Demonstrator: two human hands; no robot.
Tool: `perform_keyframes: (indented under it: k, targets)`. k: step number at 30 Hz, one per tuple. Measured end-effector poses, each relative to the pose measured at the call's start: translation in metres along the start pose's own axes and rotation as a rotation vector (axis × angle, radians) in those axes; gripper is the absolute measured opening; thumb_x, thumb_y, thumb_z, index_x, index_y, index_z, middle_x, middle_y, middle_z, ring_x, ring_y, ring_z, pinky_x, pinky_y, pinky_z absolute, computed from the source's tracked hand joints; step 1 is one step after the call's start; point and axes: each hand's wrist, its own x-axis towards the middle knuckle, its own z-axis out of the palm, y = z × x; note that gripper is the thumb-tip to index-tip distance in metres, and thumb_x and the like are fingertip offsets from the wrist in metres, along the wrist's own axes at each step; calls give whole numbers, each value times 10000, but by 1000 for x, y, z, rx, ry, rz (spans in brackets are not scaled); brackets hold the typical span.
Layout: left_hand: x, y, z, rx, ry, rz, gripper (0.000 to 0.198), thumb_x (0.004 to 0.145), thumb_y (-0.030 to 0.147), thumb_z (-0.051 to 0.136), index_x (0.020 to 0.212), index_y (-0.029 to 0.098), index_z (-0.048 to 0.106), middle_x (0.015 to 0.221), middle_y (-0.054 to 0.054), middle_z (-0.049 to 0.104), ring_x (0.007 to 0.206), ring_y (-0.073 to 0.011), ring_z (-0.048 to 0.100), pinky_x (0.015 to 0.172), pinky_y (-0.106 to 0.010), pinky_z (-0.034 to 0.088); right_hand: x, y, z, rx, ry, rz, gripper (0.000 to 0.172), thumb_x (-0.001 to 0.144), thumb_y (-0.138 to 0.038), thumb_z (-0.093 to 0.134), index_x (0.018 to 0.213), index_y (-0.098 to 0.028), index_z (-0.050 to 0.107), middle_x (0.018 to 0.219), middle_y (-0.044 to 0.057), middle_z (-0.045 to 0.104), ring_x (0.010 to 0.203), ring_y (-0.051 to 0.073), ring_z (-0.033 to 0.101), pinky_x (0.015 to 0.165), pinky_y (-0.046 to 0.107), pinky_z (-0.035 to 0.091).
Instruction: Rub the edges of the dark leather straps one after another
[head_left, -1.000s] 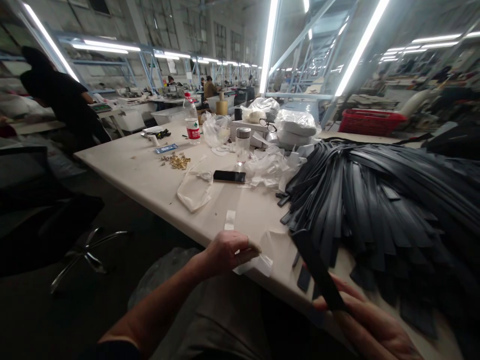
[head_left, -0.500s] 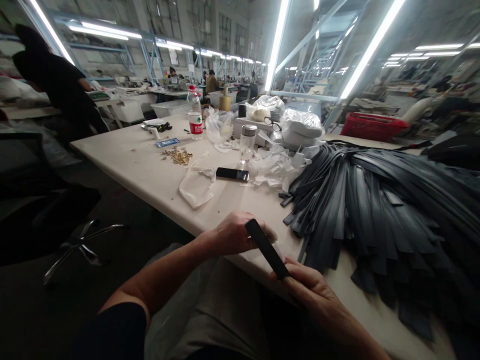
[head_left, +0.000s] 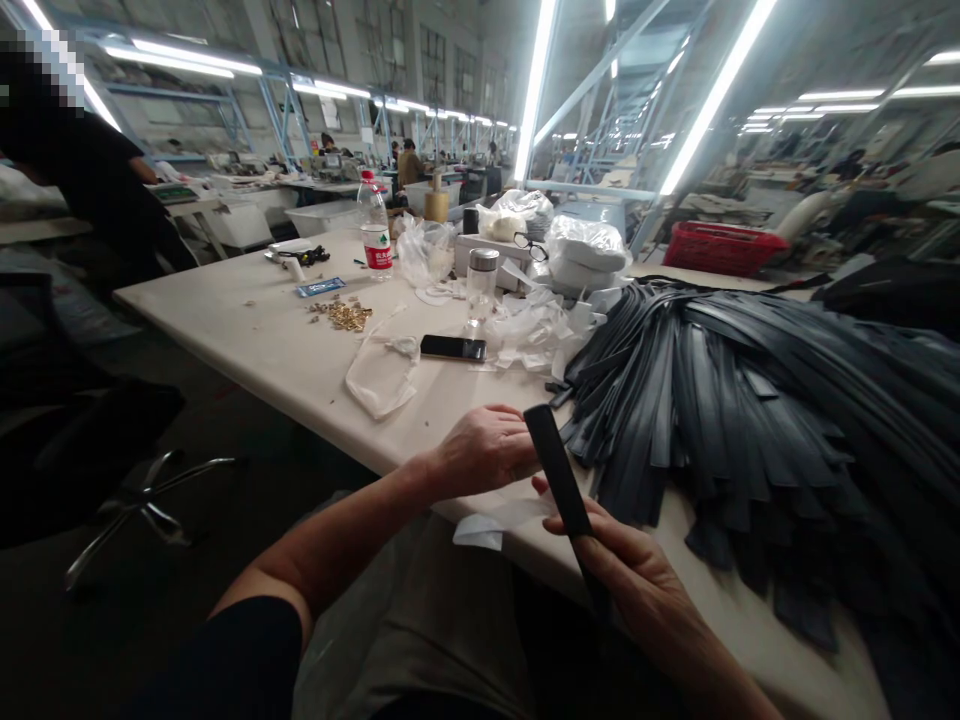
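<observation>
My right hand (head_left: pixel 630 565) is closed around the lower part of a flat black strap (head_left: pixel 556 465), thumb on its near face. The strap slants up and left, its squared end on top. My left hand (head_left: pixel 487 450) is beside that upper end with curled fingers; the strap hides their tips, so what they pinch, if anything, does not show. A pale translucent strip (head_left: pixel 487 530) juts left from near my right fingertips, over the table's front edge. To the right, a big heap of similar black straps (head_left: pixel 697 400) fans across the table.
On the table (head_left: pixel 247 345) lie a black phone (head_left: pixel 453 348), a white plastic bag (head_left: pixel 379 380), small brass-coloured pieces (head_left: pixel 349 316) and crumpled white scraps (head_left: pixel 536 335). A glass jar (head_left: pixel 481 290) and a red-labelled bottle (head_left: pixel 376 235) stand behind. A red basket (head_left: pixel 724 248) is farther back.
The strap stands slightly steeper. My left fingers have curled in beside its upper end. The pale strip now sticks out leftward below my left hand. The whole view has shifted slightly.
</observation>
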Motion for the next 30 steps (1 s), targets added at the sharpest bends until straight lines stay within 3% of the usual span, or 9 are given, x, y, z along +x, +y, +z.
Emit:
perform_keyframes:
  k: [4, 8, 12, 14, 16, 20, 22, 26, 30]
  targets:
    - [0, -5, 13, -12, -74, -26, 259, 998, 303, 532, 823, 198, 691, 697, 5, 697, 700, -124, 683, 928, -282, 536, -3, -8, 6, -2, -78, -5, 328, 942, -554, 623, 1101, -314, 781, 1308, 57, 671, 1288, 324, 557, 1075, 442, 465]
    - [7, -14, 19, 32, -54, -96, 211, 988, 310, 562, 909, 183, 709, 810, -36, 723, 794, -170, 695, 890, -319, 529, -1, -10, 3, 15, 29, 62, 406, 898, -614, 655, 1075, -276, 793, 1200, 72, 726, 1185, 318, 626, 1087, 452, 448]
    - [3, -6, 5, 30, 125, -475, 344, 989, 439, 553, 848, 162, 700, 817, -65, 713, 789, -193, 669, 779, -309, 496, 2, -8, -7, 72, 230, 115, 547, 779, -706, 727, 1048, -236, 804, 1121, 113, 748, 1117, 319, 654, 1024, 427, 491]
    - [-6, 9, -3, -161, 172, -676, 469, 973, 536, 536, 726, 161, 672, 703, -45, 675, 693, -174, 636, 696, -282, 472, 3, -8, -10, 103, 274, 124, 555, 757, -713, 743, 1036, -237, 807, 1098, 112, 754, 1073, 292, 671, 934, 358, 529]
    - [-16, 31, -5, -428, 69, -778, 490, 940, 584, 565, 715, 165, 687, 698, -35, 687, 672, -165, 631, 672, -265, 461, 3, -8, -11, 132, 272, 121, 523, 756, -692, 760, 1038, -254, 807, 1104, 95, 755, 1049, 266, 681, 889, 312, 536]
    - [-28, 72, 10, -677, -128, -870, 410, 820, 562, 737, 983, 186, 761, 923, -48, 751, 830, -198, 665, 778, -271, 467, 4, -8, -6, 174, 220, 87, 459, 770, -640, 782, 1042, -271, 807, 1105, 76, 757, 1072, 265, 685, 962, 330, 526]
    - [-30, 84, 21, -844, -140, -955, 404, 839, 536, 721, 1014, 174, 761, 936, -57, 751, 831, -198, 662, 772, -270, 472, 3, -8, -5, 160, 205, 67, 435, 786, -628, 777, 1045, -280, 806, 1103, 67, 758, 1069, 252, 687, 957, 311, 529]
    - [-35, 98, 32, -1299, -133, -1090, 414, 851, 540, 693, 842, 131, 760, 773, -61, 724, 684, -150, 616, 662, -240, 453, 1, -4, -8, 118, 289, 59, 430, 781, -646, 775, 1021, -291, 809, 1090, 51, 763, 978, 210, 698, 803, 247, 545]
    - [-50, 108, 32, -1459, -60, -1209, 438, 784, 565, 760, 804, 128, 745, 654, -46, 674, 578, -116, 543, 583, -226, 413, 0, 2, -13, 138, 381, 50, 430, 727, -654, 816, 973, -302, 814, 1068, 31, 769, 986, 177, 688, 806, 204, 523]
